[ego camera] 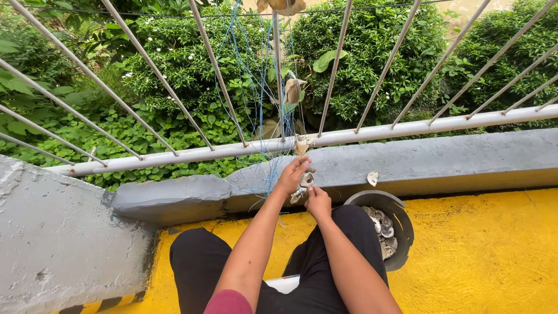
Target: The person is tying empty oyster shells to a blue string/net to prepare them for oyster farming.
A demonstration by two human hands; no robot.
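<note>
My left hand [292, 174] reaches up to the thin blue strings [263, 116] that hang from the metal railing [372, 132], its fingers pinched on the cord by a shell. My right hand [318, 202] sits just below it, closed on a grey oyster shell [303, 185] threaded on the same cord. More shells hang higher on the strings, one of them [293, 90] at mid height and another [302, 143] at the bottom rail.
A dark round bucket [402, 224] with several shells stands by my right knee on the yellow floor [482, 256]. A loose shell [372, 177] lies on the grey concrete curb [442, 160]. Green bushes fill the space beyond the railing. A concrete block [58, 232] rises at the left.
</note>
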